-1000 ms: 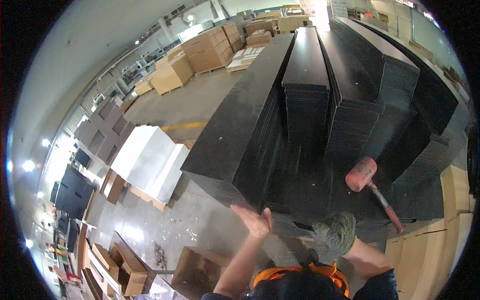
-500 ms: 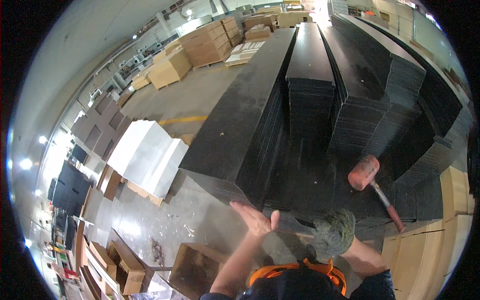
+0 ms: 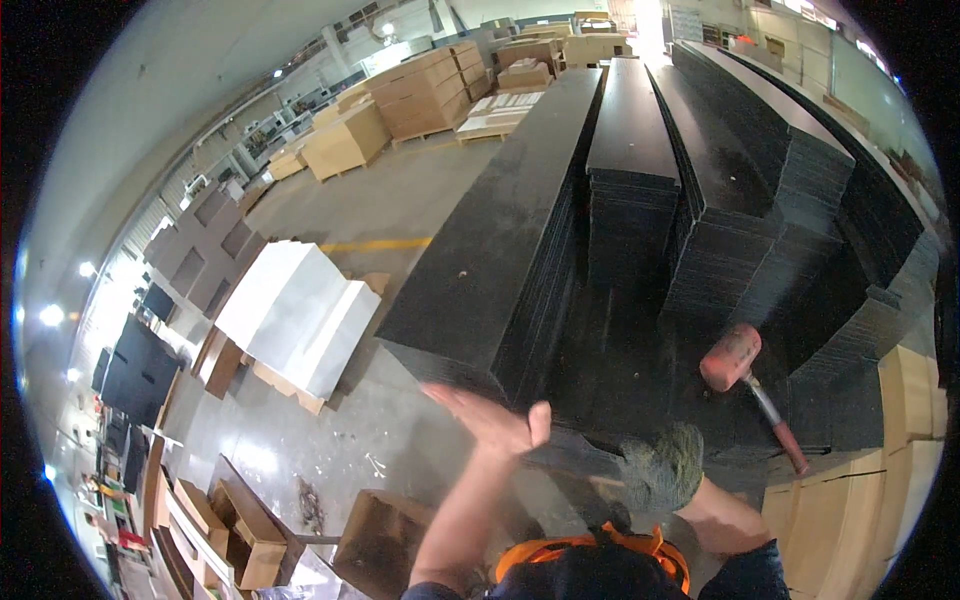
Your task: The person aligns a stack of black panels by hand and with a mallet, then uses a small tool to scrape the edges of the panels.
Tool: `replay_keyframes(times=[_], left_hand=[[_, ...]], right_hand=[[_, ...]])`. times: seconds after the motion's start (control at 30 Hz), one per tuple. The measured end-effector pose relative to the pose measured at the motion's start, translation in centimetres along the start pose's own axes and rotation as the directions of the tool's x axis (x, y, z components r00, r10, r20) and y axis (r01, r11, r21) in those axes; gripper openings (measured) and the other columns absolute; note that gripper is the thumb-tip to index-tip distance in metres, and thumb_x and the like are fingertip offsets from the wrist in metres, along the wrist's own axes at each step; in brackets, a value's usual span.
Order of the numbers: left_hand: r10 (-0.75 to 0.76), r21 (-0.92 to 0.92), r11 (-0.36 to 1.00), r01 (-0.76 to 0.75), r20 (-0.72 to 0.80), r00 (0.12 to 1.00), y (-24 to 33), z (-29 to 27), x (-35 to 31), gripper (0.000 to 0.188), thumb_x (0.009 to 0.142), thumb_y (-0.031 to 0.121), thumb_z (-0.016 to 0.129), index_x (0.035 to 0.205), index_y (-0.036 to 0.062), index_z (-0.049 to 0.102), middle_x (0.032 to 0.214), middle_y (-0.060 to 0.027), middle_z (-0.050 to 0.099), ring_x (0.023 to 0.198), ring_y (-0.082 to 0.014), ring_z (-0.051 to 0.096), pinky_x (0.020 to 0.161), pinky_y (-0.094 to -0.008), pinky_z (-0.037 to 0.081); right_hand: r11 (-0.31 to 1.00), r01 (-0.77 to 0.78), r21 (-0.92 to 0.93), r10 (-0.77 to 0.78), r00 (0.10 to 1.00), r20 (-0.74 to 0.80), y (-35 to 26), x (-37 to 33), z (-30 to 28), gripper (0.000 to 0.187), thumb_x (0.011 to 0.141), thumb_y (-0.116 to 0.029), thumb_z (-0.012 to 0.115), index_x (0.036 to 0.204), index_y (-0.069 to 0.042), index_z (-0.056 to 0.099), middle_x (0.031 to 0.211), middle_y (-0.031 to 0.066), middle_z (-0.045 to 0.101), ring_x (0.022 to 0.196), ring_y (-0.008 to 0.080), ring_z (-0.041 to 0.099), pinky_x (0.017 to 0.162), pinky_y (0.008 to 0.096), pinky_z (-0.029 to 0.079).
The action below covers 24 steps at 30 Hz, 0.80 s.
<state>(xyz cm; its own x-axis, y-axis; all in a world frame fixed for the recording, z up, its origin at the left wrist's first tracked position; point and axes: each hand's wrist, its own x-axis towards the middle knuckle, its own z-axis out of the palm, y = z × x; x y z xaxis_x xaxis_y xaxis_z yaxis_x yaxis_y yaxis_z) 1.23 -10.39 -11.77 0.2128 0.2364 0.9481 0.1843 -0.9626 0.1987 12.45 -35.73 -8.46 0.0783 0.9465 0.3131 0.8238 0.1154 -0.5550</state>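
Observation:
My left hand (image 3: 490, 420) is bare and open, its fingers stretched to the left and the thumb raised. It lies against or just beside the near end of a tall stack of long black boards (image 3: 480, 270); contact is not certain. My right hand (image 3: 664, 468), in a grey-green knit glove, is at the front edge of the lower black boards (image 3: 620, 390). Its fingers are not clear enough to show whether they grip anything. Farther right, a mallet (image 3: 733, 357) with a reddish head and red grip lies on the lower boards, touched by neither hand.
More black board stacks (image 3: 634, 180) stand behind and to the right. Pale wooden boards (image 3: 830, 510) lie at the lower right. On the left floor are a white stack (image 3: 290, 320), an open cardboard box (image 3: 380, 540) and wooden offcuts (image 3: 240, 530). Brown stacks (image 3: 415, 95) stand farther back.
My left hand has slid leftward and slightly up along the stack's near end. My right hand stays near the same edge. The whole view has shifted slightly.

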Motion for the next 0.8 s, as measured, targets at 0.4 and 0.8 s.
replay_keyframes(times=[0.4,0.8], left_hand=[[-0.001,0.069,0.997,-0.018,0.266,0.964,-1.2,-1.2,-11.8,0.092,0.084,0.034,0.057,0.143,-0.0133,0.005,0.142,-0.0457,0.007,0.130,-0.0632,0.013,0.107,-0.0655,0.016],[-0.155,-0.340,0.934,0.114,-0.097,0.983,-3.2,-5.2,13.7,0.043,0.102,0.024,0.033,0.123,-0.0051,0.055,0.133,-0.0234,0.049,0.128,-0.0321,0.044,0.105,-0.0440,0.036]], right_hand=[[0.997,0.055,0.047,-0.051,0.994,-0.092,0.0,2.0,-0.8,0.041,0.079,-0.018,0.064,0.118,-0.008,0.058,0.102,0.0108,0.063,0.087,0.0254,0.061,0.072,0.0367,0.050],[0.465,0.691,-0.553,-0.735,0.650,0.194,4.1,13.8,-3.1,0.027,0.078,-0.026,0.059,0.101,-0.013,0.063,0.072,0.0051,0.058,0.061,0.0234,0.057,0.051,0.0374,0.044]])
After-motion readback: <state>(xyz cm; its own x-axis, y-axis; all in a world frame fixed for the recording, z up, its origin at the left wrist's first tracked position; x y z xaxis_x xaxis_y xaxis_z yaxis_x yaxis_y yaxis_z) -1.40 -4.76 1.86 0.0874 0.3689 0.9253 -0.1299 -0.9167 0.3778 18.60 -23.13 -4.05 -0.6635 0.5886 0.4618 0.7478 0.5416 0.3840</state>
